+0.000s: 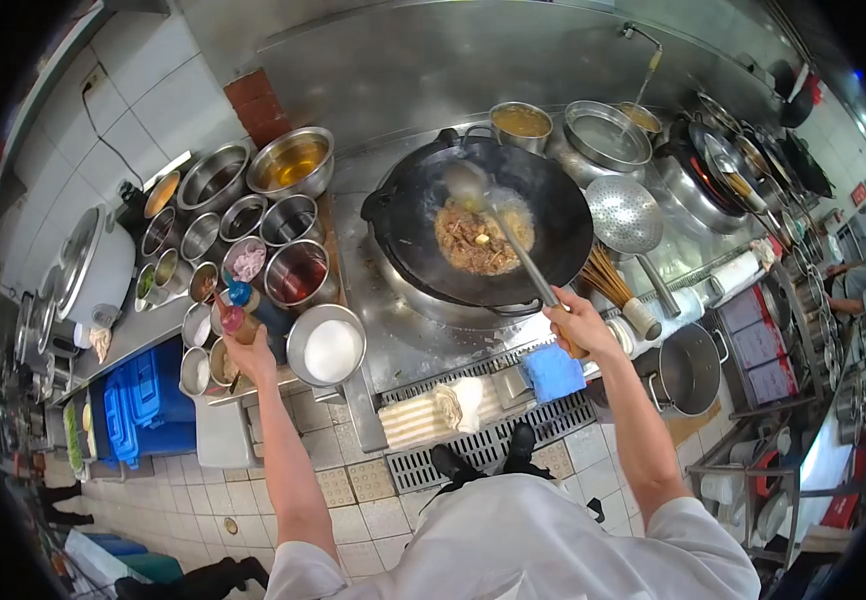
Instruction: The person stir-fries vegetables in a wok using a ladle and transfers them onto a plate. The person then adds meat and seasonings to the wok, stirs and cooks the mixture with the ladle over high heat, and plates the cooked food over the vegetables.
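My right hand (pixel 581 322) is wrapped round the wooden end of a long ladle (pixel 519 248). The ladle's bowl is over the far side of a large black wok (pixel 403 215), blurred by steam or motion. Brown chopped food (pixel 468 245) lies in liquid at the wok's bottom. On the left, my left hand (pixel 251 358) closes round a squeeze bottle (pixel 237 320) with a red tip. A blue-capped bottle (pixel 241 294) stands right beside it. Close to that hand are a bowl of white granules (pixel 333 350) and a pot of dark red liquid (pixel 296 273).
A bowl of yellow oil (pixel 293 162) and several steel pots crowd the left counter. Right of the wok are a perforated skimmer (pixel 625 215), a bamboo brush (pixel 613 285) and a strainer (pixel 608 135). Folded cloths (pixel 433 412) and a blue cloth (pixel 553 373) lie along the front edge.
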A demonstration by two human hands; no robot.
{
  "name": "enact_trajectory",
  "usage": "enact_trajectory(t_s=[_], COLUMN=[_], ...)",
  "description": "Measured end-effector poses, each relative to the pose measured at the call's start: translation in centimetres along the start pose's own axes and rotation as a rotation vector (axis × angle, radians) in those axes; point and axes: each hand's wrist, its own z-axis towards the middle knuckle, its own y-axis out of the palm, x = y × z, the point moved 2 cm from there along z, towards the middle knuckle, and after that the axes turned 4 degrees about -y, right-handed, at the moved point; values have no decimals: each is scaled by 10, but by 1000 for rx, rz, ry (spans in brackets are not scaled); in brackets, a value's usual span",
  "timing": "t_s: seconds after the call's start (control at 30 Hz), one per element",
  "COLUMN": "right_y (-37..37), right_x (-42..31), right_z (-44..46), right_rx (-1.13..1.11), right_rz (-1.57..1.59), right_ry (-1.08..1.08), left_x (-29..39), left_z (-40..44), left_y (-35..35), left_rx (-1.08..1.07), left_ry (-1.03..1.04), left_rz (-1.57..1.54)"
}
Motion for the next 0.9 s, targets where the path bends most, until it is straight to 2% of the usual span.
enact_trajectory(t_s=[0.03,0.1,0.13,0.17,0.2,0.23,0.3,0.33,0.37,0.4,0.43,0.47,0.5,0.53,0.57,0.63,0.67,0.7,0.8,0.83,0.87,0.9], right_y=[-9,-30,-56,-77,-79,-75,-83,-78,-74,-71,-68,-66,-64,-66,-65,-61,-54,-51,-79,-91,-102,-106], right_x=[-2,-7,15,21,8,-11,-3,-4,-8,-15,-24,-30,-31,-26,-13,3,-5,-16,-15,-11,-8,-9], right_z=[-8,-30,-27,-36,-56,-79,-104,-120,-139,-152,-159,-163,-164,-159,-151,-132,-135,-140,-139,-131,-124,-117], right_rx=[15,-87,-50,-36,131,170,224,220,130,49,58,10,-37,-19,-17,44,55,29,-41,-87,-131,-142], right_rz=[1,-441,-645,-825,-1194,-1371,-1440,-1441,-1212,-981,-978,-716,-445,-473,-468,-635,-825,-817,-669,-513,-357,-358], right_ry=[0,-56,-312,-428,-412,-304,-464,-463,-394,-324,-320,-107,97,150,151,-184,-280,-223,-225,-111,5,-3], left_x=[-5,-13,-14,-17,-22,-20,-9,-13,-17,-20,-13,-7,10,27,44,83,95,107,180,197,211,221], left_z=[-2,-7,-10,-13,-13,-16,-20,-20,-22,-26,-31,-40,-53,-70,-89,-137,-163,-189,-252,-267,-279,-287], left_y=[2,7,8,9,9,9,6,5,4,3,2,-3,-5,-6,-3,14,25,37,77,94,113,131], left_rx=[6,2,28,53,44,35,4,-31,-32,-44,-61,-21,-31,-73,-109,-148,-268,-384,-637,-690,-657,-624], left_ry=[-44,-89,-83,-76,-67,-72,-79,-87,-88,-59,-28,-24,-18,-63,-109,-8,-36,-65,270,387,497,606], left_rz=[36,65,19,-26,-35,-37,13,-15,-13,-142,-274,-105,-109,-120,-128,-96,-83,-67,-92,-43,-8,28])
